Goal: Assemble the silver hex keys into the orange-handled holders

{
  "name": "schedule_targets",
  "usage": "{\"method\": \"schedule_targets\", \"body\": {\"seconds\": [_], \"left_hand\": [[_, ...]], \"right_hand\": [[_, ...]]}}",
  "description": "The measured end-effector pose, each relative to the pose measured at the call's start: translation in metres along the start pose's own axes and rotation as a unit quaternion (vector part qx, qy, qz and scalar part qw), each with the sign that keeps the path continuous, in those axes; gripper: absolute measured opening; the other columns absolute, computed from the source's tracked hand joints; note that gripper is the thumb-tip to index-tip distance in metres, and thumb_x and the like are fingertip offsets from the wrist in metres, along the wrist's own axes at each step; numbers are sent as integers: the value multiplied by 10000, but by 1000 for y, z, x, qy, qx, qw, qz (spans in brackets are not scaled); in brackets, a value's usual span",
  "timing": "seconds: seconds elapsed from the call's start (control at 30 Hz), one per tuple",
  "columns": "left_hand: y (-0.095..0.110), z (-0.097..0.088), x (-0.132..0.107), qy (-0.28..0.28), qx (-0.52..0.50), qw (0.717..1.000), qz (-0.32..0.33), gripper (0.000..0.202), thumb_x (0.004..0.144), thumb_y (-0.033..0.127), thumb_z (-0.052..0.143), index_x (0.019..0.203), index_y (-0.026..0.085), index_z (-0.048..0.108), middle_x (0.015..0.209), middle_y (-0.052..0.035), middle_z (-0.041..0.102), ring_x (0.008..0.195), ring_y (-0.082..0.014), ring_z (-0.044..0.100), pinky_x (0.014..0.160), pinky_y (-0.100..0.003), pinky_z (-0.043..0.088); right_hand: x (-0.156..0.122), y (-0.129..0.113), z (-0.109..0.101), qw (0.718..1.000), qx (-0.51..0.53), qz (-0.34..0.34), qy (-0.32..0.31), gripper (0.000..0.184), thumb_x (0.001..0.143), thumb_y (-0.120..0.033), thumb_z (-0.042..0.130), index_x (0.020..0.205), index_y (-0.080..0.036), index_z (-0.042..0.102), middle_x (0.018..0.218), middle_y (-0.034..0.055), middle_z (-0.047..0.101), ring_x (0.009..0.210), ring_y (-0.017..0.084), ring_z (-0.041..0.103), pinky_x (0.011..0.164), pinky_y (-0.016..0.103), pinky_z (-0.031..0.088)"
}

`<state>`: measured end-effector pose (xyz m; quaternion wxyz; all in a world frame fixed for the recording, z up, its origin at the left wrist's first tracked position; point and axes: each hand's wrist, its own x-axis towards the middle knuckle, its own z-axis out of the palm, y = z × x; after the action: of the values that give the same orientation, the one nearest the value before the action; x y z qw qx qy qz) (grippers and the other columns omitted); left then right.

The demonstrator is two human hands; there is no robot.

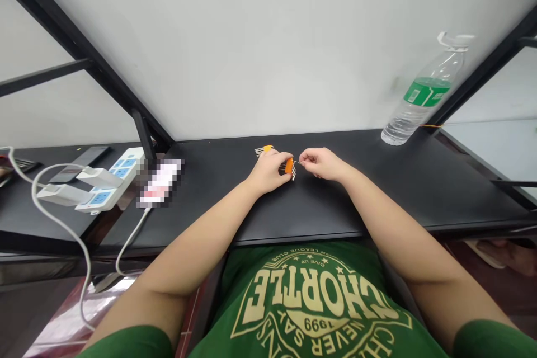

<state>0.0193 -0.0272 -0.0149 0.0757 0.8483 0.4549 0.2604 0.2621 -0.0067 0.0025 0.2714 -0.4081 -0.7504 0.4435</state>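
My left hand (268, 174) lies over the middle of the black table and pinches an orange piece (289, 166) between thumb and fingers. Several thin, pale metal pins stick out of this piece. Another orange piece (267, 148) with a row of similar pins shows just beyond the left hand; whether the two are joined is hidden by the fingers. Close on the right, my right hand (321, 163) has its thumb and fingertips pressed together on a thin pin (297, 162). That pin spans the small gap towards the orange piece, and its exact kind is too small to tell.
A large water bottle (419, 98) with a green label stands at the back right. A power strip (113, 179) with white plugs, a dark phone (79, 163) and a blurred, lit phone (161, 182) on a white cable lie left. Black frame bars (104, 89) rise at both sides.
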Motion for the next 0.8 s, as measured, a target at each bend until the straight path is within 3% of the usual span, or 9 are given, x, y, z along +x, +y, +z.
{"method": "schedule_targets", "body": {"seconds": [0.63, 0.8], "left_hand": [[2, 3, 0, 2, 11, 1000, -7, 503, 812, 234, 763, 1312, 216, 709, 1205, -82, 777, 1167, -291, 668, 1065, -460, 489], [8, 2, -1, -6, 60, 998, 8, 461, 853, 253, 745, 1312, 235, 706, 1120, -73, 790, 1164, -302, 654, 1074, -493, 441]], "right_hand": [[0, -1, -3, 999, 34, 31, 4, 33, 847, -204, 696, 852, -207, 664, 582, -58, 568, 433, 89, 484, 428, 225, 401], [4, -4, 3, 984, 164, 70, 29, 209, 837, -325, 830, 880, -197, 669, 571, -44, 570, 431, 84, 452, 382, 209, 348]]}}
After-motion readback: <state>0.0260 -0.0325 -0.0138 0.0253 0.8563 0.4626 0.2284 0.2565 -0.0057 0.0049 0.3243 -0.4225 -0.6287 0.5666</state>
